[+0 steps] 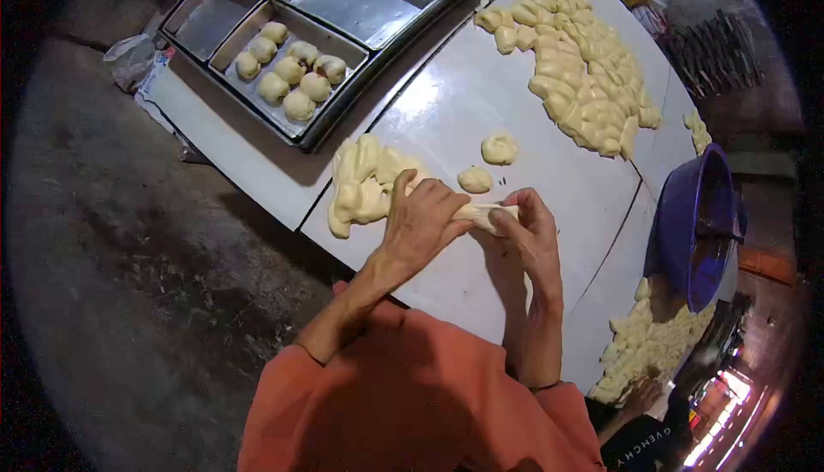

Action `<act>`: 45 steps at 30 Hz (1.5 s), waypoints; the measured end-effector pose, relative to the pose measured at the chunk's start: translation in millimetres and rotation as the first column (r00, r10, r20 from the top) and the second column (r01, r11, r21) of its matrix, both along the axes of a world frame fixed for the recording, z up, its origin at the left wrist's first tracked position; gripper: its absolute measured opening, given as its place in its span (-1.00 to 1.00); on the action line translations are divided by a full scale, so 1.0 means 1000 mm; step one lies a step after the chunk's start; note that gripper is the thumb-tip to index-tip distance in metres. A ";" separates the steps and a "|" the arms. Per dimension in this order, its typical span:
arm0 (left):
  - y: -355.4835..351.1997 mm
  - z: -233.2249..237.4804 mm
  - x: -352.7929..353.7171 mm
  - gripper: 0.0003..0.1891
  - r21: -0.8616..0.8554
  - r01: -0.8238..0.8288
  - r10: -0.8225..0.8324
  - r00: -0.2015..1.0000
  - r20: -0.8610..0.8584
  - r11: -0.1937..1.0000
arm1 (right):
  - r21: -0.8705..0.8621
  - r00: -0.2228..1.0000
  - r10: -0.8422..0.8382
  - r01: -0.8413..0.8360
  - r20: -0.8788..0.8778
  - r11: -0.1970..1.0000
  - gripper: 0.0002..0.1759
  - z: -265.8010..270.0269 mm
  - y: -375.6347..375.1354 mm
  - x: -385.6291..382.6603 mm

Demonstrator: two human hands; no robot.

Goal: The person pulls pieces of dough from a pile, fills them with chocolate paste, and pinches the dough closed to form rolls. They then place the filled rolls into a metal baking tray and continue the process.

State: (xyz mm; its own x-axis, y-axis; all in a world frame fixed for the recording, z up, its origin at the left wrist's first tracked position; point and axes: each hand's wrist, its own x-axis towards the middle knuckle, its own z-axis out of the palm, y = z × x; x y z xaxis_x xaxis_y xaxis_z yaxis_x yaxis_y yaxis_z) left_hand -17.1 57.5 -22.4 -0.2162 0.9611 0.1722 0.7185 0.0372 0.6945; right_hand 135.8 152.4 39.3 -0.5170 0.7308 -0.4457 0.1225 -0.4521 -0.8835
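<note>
Between my two hands a small piece of dough (482, 215) is stretched just above the white tabletop. My left hand (422, 221) grips its left end, with the fingers bent over it. On the right end, the thumb and fingers of my right hand (525, 225) pinch the dough. A larger lump of dough (365, 182) lies to the left, partly behind my left hand. Just beyond my hands are two small dough pieces, one oval (475, 180) and one round and flattened (499, 148).
A rack of metal pans (360, 0) stands at the upper left; one pan holds several dough balls (299, 105). Many dough pieces (588, 77) cover the upper right of the table (429, 129). A purple basin (699, 227) and more dough (657, 343) are at right, near another person (639, 442).
</note>
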 end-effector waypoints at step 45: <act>0.004 -0.021 0.023 -0.74 0.017 0.092 -0.089 0.985 -0.146 0.996 | -0.043 0.793 -0.129 0.128 -0.595 0.991 -0.63 0.016 0.013 0.081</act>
State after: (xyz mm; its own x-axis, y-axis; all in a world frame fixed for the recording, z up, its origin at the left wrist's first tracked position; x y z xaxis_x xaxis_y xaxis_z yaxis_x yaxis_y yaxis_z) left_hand 5.5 61.8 -43.7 -0.0996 0.9707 0.2185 0.8114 -0.0479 0.5825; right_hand 217.0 165.0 54.9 -0.5817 0.8093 -0.0813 -0.4869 -0.4265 -0.7623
